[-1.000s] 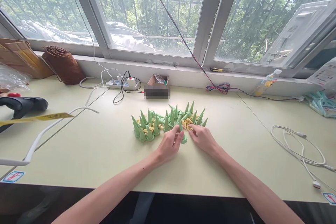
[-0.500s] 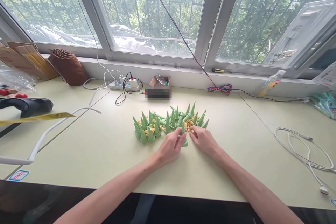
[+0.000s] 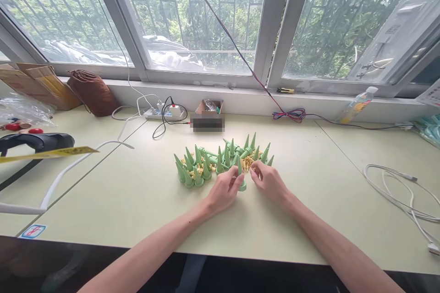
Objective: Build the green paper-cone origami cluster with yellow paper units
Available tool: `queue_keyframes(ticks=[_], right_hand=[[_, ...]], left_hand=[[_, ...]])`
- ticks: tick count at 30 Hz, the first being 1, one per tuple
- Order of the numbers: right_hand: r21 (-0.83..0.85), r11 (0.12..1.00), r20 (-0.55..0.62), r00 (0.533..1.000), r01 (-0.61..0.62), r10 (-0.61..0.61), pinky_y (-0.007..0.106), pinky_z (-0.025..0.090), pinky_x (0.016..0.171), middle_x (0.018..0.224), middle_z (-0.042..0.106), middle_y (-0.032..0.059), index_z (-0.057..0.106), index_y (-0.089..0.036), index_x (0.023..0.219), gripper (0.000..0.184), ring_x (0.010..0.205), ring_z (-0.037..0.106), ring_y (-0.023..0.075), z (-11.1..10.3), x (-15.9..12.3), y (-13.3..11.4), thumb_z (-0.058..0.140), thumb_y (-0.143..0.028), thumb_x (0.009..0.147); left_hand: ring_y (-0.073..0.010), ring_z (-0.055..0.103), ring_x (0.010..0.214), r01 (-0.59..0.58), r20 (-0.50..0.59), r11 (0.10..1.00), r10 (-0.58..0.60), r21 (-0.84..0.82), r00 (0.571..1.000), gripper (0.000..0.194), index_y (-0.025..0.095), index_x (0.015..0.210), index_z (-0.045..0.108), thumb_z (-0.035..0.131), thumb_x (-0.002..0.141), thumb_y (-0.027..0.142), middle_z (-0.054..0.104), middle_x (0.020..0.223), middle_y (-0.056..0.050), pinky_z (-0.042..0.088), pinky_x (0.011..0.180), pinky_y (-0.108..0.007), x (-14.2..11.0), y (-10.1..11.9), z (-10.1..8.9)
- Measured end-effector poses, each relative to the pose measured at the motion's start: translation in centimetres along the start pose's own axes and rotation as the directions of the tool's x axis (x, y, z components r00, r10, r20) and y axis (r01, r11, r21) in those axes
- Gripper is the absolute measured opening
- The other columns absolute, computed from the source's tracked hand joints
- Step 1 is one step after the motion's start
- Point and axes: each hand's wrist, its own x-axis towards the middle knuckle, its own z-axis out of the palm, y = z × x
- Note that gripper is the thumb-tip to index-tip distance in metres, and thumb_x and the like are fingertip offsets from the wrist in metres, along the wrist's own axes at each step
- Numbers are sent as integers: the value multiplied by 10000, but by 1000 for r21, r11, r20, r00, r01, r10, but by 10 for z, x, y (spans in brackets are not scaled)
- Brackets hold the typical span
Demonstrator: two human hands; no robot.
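Observation:
My left hand (image 3: 222, 192) is closed around a green cone-shaped piece (image 3: 239, 165), which stands upright with its wide round base below my fingers. Just to the right, my right hand (image 3: 271, 183) has its thumb and fingertips bent together in a pinch; whatever they hold is too small to make out. Close beyond those fingertips lies a pile of small wooden-looking pegs (image 3: 246, 164). More green cones (image 3: 188, 178) stand in a cluster to the left, with pegs scattered among them. Several others stand or lie on their sides behind my hands.
Along the window wall are a power strip (image 3: 151, 113), a small open carton (image 3: 210, 106), a bundled cable (image 3: 290, 115) and a drink bottle (image 3: 359, 106). A white cable (image 3: 405, 197) lies coiled right. At left are a brown pouch (image 3: 94, 94) and a black strap-like object (image 3: 44, 143).
My right hand has drawn slightly back and right from the peg pile, its fingers bent together. My left hand keeps its hold on the green cone. The view has shifted slightly.

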Motion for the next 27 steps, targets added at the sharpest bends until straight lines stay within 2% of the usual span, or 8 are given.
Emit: queue_keyframes(ticks=[4,8,12,16,22,27], right_hand=[[113,992,-45,998,49,-44,231,374,502,656,537,-32,501,-209,884,74,503,455,110,-2,0,-3,475,-233,949],[152,986,-99,993,71,-56,226,384,490,628,504,-45,502,-209,859,98,474,413,96,-4,1,-7,476,-238,949],[172,982,-126,991,77,-55,224,423,496,637,536,-35,518,-209,871,96,486,461,101,-5,1,-9,483,-249,952],[181,979,-134,989,90,-66,224,445,500,637,542,-34,519,-212,866,104,496,490,104,-5,0,-9,484,-255,954],[164,982,-146,987,98,-74,227,450,495,621,539,-34,525,-216,873,114,488,488,107,-5,-2,-11,480,-270,962],[142,982,-176,979,128,-102,240,468,512,669,599,-12,574,-206,924,121,497,503,112,-4,-2,-9,479,-266,969]], left_hand=[[-88,536,463,60,1,995,-60,-80,998,351,198,777,406,461,987,473,460,608,53,426,449,-194,1,5,-2],[-90,561,456,121,14,978,-120,-172,993,326,185,815,458,516,966,467,543,638,34,451,422,-194,3,8,-4],[-123,622,515,120,10,965,-120,-232,993,329,175,809,484,552,950,464,574,660,13,486,414,-204,4,3,-6],[-144,656,561,99,-12,968,-104,-231,994,337,162,814,526,546,953,469,578,672,1,499,412,-205,6,1,-7],[-96,575,464,87,-67,980,-100,-178,993,383,169,764,508,532,953,501,528,602,27,441,404,-184,6,9,-8],[-98,564,429,98,-68,979,-112,-177,991,381,178,765,473,512,964,501,485,548,50,416,389,-185,6,8,-7]])
